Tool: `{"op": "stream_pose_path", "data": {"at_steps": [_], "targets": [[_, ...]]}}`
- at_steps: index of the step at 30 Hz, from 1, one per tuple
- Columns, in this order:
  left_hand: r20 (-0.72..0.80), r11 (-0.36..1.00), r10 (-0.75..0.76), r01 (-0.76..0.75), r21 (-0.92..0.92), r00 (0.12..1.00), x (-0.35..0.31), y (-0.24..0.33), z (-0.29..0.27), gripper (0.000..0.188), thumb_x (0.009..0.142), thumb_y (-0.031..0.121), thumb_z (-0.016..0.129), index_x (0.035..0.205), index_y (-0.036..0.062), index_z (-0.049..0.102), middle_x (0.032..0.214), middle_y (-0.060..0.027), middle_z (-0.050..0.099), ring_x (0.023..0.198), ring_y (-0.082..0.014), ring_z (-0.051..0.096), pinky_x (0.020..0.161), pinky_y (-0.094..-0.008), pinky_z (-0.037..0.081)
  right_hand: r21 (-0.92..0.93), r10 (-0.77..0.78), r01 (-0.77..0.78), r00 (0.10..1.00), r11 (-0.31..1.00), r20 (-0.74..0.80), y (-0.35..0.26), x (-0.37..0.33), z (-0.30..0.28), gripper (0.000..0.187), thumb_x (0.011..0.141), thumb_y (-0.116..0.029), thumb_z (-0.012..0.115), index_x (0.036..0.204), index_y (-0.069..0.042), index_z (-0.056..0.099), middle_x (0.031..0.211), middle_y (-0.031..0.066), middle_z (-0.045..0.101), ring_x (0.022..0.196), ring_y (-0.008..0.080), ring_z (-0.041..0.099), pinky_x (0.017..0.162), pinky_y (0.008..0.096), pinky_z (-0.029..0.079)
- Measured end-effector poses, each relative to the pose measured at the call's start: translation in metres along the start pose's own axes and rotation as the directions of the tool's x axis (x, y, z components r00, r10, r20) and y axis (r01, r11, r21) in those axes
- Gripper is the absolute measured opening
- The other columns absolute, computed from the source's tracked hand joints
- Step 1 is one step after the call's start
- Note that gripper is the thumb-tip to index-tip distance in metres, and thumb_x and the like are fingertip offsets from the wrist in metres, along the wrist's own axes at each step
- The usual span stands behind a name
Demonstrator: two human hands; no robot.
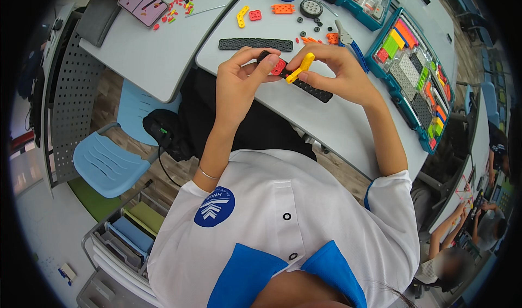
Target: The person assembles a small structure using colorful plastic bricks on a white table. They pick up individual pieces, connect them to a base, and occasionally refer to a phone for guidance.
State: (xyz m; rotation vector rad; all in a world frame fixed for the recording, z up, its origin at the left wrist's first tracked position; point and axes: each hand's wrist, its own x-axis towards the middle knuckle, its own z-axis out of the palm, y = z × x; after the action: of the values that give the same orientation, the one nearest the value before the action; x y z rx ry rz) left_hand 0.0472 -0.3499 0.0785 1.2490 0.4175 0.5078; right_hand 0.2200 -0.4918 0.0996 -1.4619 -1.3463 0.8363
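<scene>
My left hand is closed around one end of a black perforated beam, a building-kit part held slantwise above the table edge. A small red square plate sits against the beam between my two hands. My right hand pinches a bent yellow connector just beside the red plate, partly over the beam. Whether the yellow piece is joined to the beam I cannot tell. Another black perforated beam lies on the table beyond my left hand.
Beyond my hands lie a yellow angled piece, a red plate, an orange plate, a wheel and blue-handled pliers. A teal parts case stands at right. A phone lies far left.
</scene>
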Motion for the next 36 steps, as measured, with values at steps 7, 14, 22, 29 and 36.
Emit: {"op": "stream_pose_path", "data": {"at_steps": [7, 14, 22, 29, 36], "targets": [[0.002, 0.998, 0.059, -0.059, 0.025, 0.998, -0.002, 0.004, 0.003, 0.023, 0.094, 0.008, 0.069, 0.112, -0.0062, 0.070, 0.102, -0.0063, 0.059, 0.092, -0.0147, 0.068, 0.082, -0.0311, 0.064, 0.018, -0.071, 0.072, 0.996, 0.997, -0.053, 0.005, 0.001, 0.003, 0.019, 0.086, -0.009, 0.072, 0.104, -0.004, 0.070, 0.102, 0.0052, 0.064, 0.097, 0.0169, 0.063, 0.093, 0.0318, 0.052], [0.067, 0.979, 0.108, -0.118, 0.169, 0.992, -0.006, 0.011, 0.004, 0.032, 0.088, 0.000, 0.073, 0.119, -0.0040, 0.067, 0.107, -0.0075, 0.059, 0.101, -0.0162, 0.066, 0.090, -0.0316, 0.061, -0.055, -0.018, 0.016, 0.999, 0.998, -0.049, -0.004, 0.000, 0.003, 0.016, 0.086, -0.008, 0.071, 0.102, -0.004, 0.069, 0.104, 0.0050, 0.064, 0.096, 0.0165, 0.064, 0.086, 0.0299, 0.055], [0.114, 0.959, 0.198, -0.216, 0.181, 0.974, -0.009, 0.006, 0.009, 0.041, 0.082, -0.014, 0.070, 0.122, -0.0086, 0.061, 0.114, -0.0099, 0.057, 0.112, -0.0203, 0.063, 0.094, -0.0339, 0.060, -0.020, 0.013, -0.016, 0.992, 1.000, -0.124, -0.010, -0.001, 0.006, 0.014, 0.088, -0.010, 0.071, 0.100, -0.003, 0.067, 0.099, 0.0042, 0.065, 0.092, 0.0138, 0.065, 0.084, 0.0280, 0.055], [0.117, 0.963, 0.214, -0.230, 0.140, 0.970, -0.008, 0.002, 0.006, 0.039, 0.083, -0.007, 0.073, 0.121, -0.0059, 0.064, 0.112, -0.0090, 0.059, 0.108, -0.0187, 0.064, 0.091, -0.0330, 0.061, 0.053, 0.057, -0.051, 0.991, 0.997, -0.119, -0.006, -0.002, 0.006, 0.023, 0.088, -0.015, 0.074, 0.107, -0.004, 0.066, 0.105, 0.0025, 0.066, 0.097, 0.0133, 0.065, 0.085, 0.0294, 0.055], [0.144, 0.971, 0.186, -0.204, 0.128, 0.972, -0.009, 0.009, 0.007, 0.038, 0.083, -0.016, 0.068, 0.120, -0.0097, 0.062, 0.112, -0.0100, 0.057, 0.111, -0.0202, 0.063, 0.093, -0.0323, 0.059, 0.089, 0.111, -0.103, 0.989, 0.991, -0.093, -0.013, -0.003, 0.006, 0.026, 0.088, -0.016, 0.074, 0.110, -0.004, 0.068, 0.107, 0.0028, 0.067, 0.100, 0.0132, 0.065, 0.088, 0.0296, 0.054]]}}
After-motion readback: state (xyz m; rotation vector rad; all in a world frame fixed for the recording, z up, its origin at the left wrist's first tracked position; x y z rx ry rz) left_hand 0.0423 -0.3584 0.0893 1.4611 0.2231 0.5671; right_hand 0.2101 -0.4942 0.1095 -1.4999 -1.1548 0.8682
